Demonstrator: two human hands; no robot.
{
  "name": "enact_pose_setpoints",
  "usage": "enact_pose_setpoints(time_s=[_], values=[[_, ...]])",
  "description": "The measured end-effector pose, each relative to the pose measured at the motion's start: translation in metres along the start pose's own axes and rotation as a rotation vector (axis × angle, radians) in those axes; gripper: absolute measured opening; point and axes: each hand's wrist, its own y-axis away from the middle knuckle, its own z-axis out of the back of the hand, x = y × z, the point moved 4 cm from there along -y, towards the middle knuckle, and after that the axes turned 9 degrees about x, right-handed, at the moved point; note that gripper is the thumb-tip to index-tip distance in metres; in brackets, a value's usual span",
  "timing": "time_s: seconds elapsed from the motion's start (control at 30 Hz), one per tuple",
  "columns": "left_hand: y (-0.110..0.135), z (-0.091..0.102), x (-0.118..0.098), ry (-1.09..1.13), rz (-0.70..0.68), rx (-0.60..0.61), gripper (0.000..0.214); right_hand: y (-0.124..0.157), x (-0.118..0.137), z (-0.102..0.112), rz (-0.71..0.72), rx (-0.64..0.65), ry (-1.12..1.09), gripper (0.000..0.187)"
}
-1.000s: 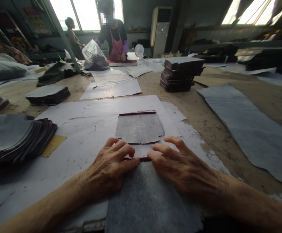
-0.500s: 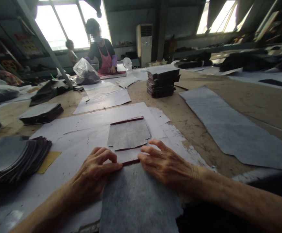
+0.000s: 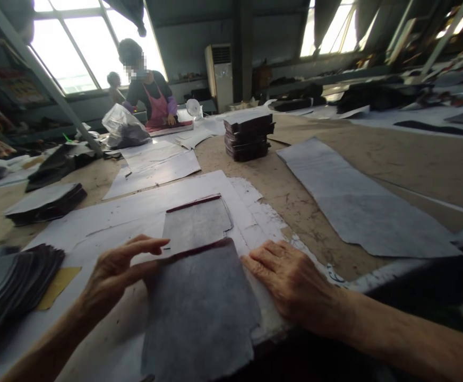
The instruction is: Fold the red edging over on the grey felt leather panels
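Observation:
A grey, cloth-like piece [image 3: 202, 307] with a dark red strip along its far edge lies in front of me. My left hand [image 3: 123, 268] is at its far left corner, thumb against the edge and forefinger stretched out above, apart from the thumb. Beside the right edge rests my right hand [image 3: 285, 276], low over the white sheet, its fingers side by side and its thumb hidden. Just beyond is a smaller grey piece [image 3: 195, 220], also with a dark red far edge; the nearer piece partly covers it.
A white sheet [image 3: 108, 225] covers the table under the pieces. Stacks of dark-edged pieces [image 3: 8, 286] stand left, with a taller stack [image 3: 249, 138] ahead. A long grey sheet [image 3: 359, 201] lies right, near the table edge. Across the table, a person in a pink apron [image 3: 157, 106] works.
My right hand has moved off the far edge to the right side of the near piece. My left forefinger has straightened. The near piece now reaches farther, over the smaller piece's near edge.

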Motion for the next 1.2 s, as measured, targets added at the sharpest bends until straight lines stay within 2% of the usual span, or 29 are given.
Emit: enact_pose_setpoints(time_s=[0.07, 0.13, 0.23, 0.3, 0.37, 0.47, 0.53, 0.6, 0.67, 0.77, 0.8, 0.87, 0.93, 0.97, 1.03, 1.13, 1.2], values=[[-0.007, 0.013, -0.001, 0.064, 0.064, -0.017, 0.023, -0.001, 0.0, -0.002, -0.026, 0.032, -0.001, 0.03], [-0.015, 0.017, -0.005, 0.034, 0.108, 0.048, 0.019, -0.001, 0.0, -0.004, -0.041, 0.063, -0.004, 0.031], [-0.025, 0.006, -0.008, -0.046, 0.163, 0.191, 0.016, -0.001, -0.001, -0.004, -0.046, 0.083, -0.004, 0.031], [-0.025, -0.006, -0.007, -0.006, 0.178, 0.236, 0.014, -0.001, -0.002, -0.001, -0.038, 0.094, -0.019, 0.028], [-0.022, -0.018, -0.005, 0.082, 0.159, 0.24, 0.013, -0.002, -0.005, 0.002, -0.05, 0.1, -0.074, 0.02], [-0.015, -0.028, -0.007, 0.165, 0.106, 0.217, 0.013, -0.005, -0.009, 0.009, -0.12, 0.013, -0.167, 0.019], [-0.012, -0.03, -0.006, 0.203, 0.103, 0.214, 0.013, -0.007, -0.009, 0.01, -0.126, -0.025, -0.18, 0.022], [-0.011, -0.027, -0.001, 0.269, 0.146, 0.212, 0.014, -0.01, -0.007, 0.005, -0.092, 0.025, -0.147, 0.022], [-0.011, -0.018, 0.012, 0.395, 0.244, 0.155, 0.017, -0.01, -0.005, -0.002, -0.072, 0.084, -0.101, 0.022], [-0.01, 0.005, 0.029, 0.577, 0.388, -0.054, 0.026, -0.008, -0.003, -0.007, -0.066, 0.09, -0.067, 0.025], [-0.01, 0.012, 0.029, 0.572, 0.396, -0.139, 0.027, -0.008, -0.003, -0.007, -0.064, 0.085, -0.065, 0.025], [-0.012, 0.019, 0.016, 0.394, 0.317, -0.237, 0.022, -0.007, -0.002, -0.007, -0.055, 0.079, -0.063, 0.025], [-0.019, 0.008, -0.011, 0.062, 0.156, -0.213, 0.016, -0.007, -0.001, -0.007, -0.053, 0.077, -0.065, 0.025], [-0.023, -0.005, -0.025, -0.11, 0.067, -0.153, 0.016, -0.007, -0.001, -0.007, -0.057, 0.077, -0.069, 0.025], [-0.031, -0.037, -0.049, -0.316, -0.109, -0.093, 0.021, -0.007, -0.001, -0.006, -0.067, 0.073, -0.076, 0.025], [-0.043, -0.079, -0.058, -0.394, -0.207, -0.004, 0.026, -0.006, -0.001, -0.006, -0.058, 0.053, -0.073, 0.026], [-0.048, -0.092, -0.053, -0.379, -0.189, 0.012, 0.025, -0.006, -0.001, -0.006, -0.051, 0.05, -0.071, 0.027]])
